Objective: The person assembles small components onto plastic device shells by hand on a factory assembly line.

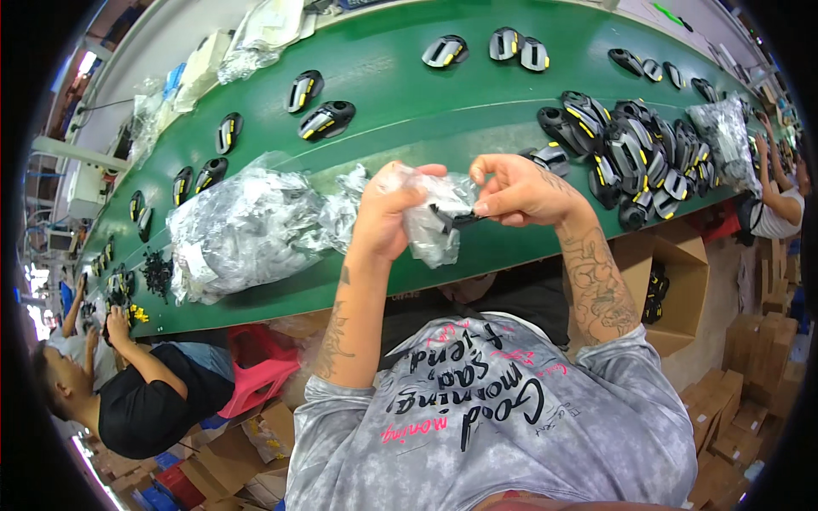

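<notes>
the left hand [385,213] is raised over the near edge of the green tabletop [400,115], with its fingers closed on a small clear plastic bag [434,245]. the bag hangs between the two hands, in front of the wearer's body. a dark part [458,220] shows at the bag's right side; whether it lies inside or against the film cannot be told. the right hand [524,192] is at the outer end of this part, thumb and forefinger narrowly spaced; whether they pinch the part, the film or neither cannot be told. to the left of the left hand, a large clear bag [247,234] of wrapped items rests on the tabletop. a small heap of black pieces [157,274] lies just beside its left end. to the right of the right hand, black-and-grey shells [632,157] with yellow marks are piled. similar shells stand in a spaced row along the far side.
</notes>
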The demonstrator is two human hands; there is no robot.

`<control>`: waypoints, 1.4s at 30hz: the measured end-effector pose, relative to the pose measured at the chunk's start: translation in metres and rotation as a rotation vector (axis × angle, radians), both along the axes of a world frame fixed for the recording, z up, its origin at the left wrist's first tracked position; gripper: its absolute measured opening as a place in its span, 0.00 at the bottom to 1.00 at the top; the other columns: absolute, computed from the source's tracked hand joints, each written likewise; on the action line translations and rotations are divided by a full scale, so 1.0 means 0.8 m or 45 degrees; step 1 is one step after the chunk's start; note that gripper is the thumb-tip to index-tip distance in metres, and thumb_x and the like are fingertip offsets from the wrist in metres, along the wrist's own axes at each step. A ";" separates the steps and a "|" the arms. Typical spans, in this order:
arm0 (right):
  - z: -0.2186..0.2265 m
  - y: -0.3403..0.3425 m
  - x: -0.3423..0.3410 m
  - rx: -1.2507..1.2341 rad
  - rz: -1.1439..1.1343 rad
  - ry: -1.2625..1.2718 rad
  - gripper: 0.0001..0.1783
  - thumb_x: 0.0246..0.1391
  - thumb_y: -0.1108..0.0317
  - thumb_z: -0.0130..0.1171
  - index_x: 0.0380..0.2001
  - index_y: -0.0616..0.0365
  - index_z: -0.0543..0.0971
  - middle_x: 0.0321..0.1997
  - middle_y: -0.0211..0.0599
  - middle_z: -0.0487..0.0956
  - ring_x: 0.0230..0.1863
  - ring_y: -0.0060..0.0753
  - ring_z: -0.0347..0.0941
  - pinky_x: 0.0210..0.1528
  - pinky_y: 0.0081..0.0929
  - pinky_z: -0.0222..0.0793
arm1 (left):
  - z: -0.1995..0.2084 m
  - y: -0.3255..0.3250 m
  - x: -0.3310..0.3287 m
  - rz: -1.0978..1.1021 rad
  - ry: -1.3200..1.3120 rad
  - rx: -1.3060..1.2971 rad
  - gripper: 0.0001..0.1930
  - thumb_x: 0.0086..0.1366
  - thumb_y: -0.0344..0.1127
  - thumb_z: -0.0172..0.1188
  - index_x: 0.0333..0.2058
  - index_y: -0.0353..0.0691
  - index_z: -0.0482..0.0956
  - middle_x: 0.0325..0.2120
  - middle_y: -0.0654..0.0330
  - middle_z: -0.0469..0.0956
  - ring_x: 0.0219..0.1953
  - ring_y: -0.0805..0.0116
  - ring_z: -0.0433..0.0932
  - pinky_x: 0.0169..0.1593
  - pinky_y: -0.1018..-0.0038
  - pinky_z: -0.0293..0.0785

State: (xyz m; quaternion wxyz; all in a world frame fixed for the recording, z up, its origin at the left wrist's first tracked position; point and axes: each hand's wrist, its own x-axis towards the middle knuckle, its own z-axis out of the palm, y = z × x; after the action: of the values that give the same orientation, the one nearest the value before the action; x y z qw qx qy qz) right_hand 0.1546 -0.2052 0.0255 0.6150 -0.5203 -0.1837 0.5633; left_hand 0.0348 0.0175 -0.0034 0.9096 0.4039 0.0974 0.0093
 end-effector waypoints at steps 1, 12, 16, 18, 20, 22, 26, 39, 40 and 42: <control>-0.007 -0.006 0.001 -0.029 -0.030 -0.004 0.23 0.53 0.73 0.72 0.45 0.56 0.68 0.25 0.29 0.76 0.17 0.12 0.63 0.16 0.14 0.49 | -0.005 -0.003 0.004 0.005 -0.040 0.065 0.13 0.59 0.20 0.57 0.43 0.36 0.71 0.45 0.46 0.82 0.44 0.62 0.84 0.51 0.65 0.82; -0.023 -0.010 0.011 0.216 -0.604 -0.104 0.14 0.61 0.73 0.67 0.38 0.52 0.69 0.26 0.29 0.75 0.19 0.13 0.64 0.16 0.14 0.52 | -0.001 -0.015 0.056 0.097 -0.044 0.693 0.09 0.60 0.20 0.53 0.38 0.37 0.76 0.28 0.65 0.77 0.29 0.76 0.75 0.32 0.79 0.72; -0.051 0.043 -0.041 0.219 -0.726 -0.009 0.08 0.67 0.69 0.61 0.44 0.56 0.72 0.26 0.26 0.75 0.22 0.17 0.69 0.19 0.19 0.61 | -0.040 -0.050 0.053 0.201 0.021 0.658 0.05 0.69 0.30 0.54 0.34 0.38 0.77 0.24 0.70 0.73 0.25 0.80 0.69 0.31 0.79 0.67; -0.070 0.061 -0.048 0.099 -0.833 -0.553 0.10 0.67 0.68 0.59 0.48 0.57 0.72 0.28 0.30 0.76 0.29 0.26 0.76 0.30 0.28 0.73 | -0.032 -0.064 0.053 0.237 0.116 0.390 0.07 0.69 0.30 0.52 0.32 0.39 0.77 0.22 0.69 0.72 0.25 0.82 0.68 0.28 0.79 0.65; -0.047 0.055 -0.050 -0.110 -0.782 -0.819 0.18 0.62 0.71 0.62 0.53 0.58 0.72 0.33 0.37 0.78 0.36 0.32 0.79 0.41 0.33 0.76 | -0.048 -0.058 0.048 0.366 0.063 0.429 0.08 0.72 0.33 0.53 0.32 0.40 0.76 0.21 0.70 0.71 0.23 0.83 0.66 0.26 0.79 0.63; -0.024 0.042 -0.046 -0.101 -0.775 -1.248 0.27 0.54 0.74 0.66 0.57 0.57 0.71 0.35 0.40 0.80 0.36 0.33 0.79 0.42 0.34 0.76 | -0.048 -0.049 0.039 0.281 0.088 0.469 0.08 0.72 0.34 0.56 0.32 0.39 0.78 0.22 0.70 0.72 0.23 0.83 0.67 0.26 0.79 0.63; -0.033 0.033 -0.018 0.279 -0.604 -1.247 0.16 0.46 0.78 0.71 0.40 0.61 0.81 0.30 0.36 0.81 0.31 0.28 0.78 0.34 0.28 0.75 | -0.035 -0.042 0.036 0.020 0.274 0.851 0.05 0.69 0.31 0.61 0.34 0.36 0.82 0.28 0.68 0.77 0.29 0.82 0.72 0.32 0.80 0.67; -0.054 -0.016 -0.023 -0.396 -0.538 -1.016 0.18 0.63 0.67 0.65 0.55 0.56 0.84 0.23 0.36 0.81 0.22 0.24 0.71 0.29 0.23 0.71 | -0.061 0.046 0.123 0.234 0.132 1.722 0.15 0.67 0.41 0.61 0.25 0.39 0.80 0.20 0.58 0.75 0.23 0.63 0.74 0.32 0.64 0.72; -0.050 -0.015 -0.028 -0.520 -0.416 -1.176 0.17 0.62 0.67 0.65 0.54 0.54 0.84 0.20 0.37 0.79 0.21 0.24 0.69 0.29 0.24 0.70 | -0.066 0.054 0.141 0.546 -0.133 1.957 0.12 0.66 0.38 0.60 0.26 0.39 0.82 0.21 0.53 0.79 0.26 0.54 0.80 0.36 0.59 0.78; -0.065 -0.015 -0.042 -0.332 -0.516 -0.932 0.16 0.61 0.71 0.62 0.53 0.53 0.85 0.20 0.43 0.78 0.18 0.27 0.73 0.27 0.26 0.71 | -0.052 0.085 0.177 0.459 -0.130 2.019 0.10 0.64 0.38 0.60 0.28 0.39 0.84 0.26 0.47 0.82 0.32 0.47 0.82 0.43 0.56 0.79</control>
State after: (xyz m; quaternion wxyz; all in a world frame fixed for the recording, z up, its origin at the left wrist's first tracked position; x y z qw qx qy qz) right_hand 0.1208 -0.2169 -0.0261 0.5365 -0.7846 -0.2111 0.2282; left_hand 0.1767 0.0857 -0.0452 0.3411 0.9049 0.0837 0.2402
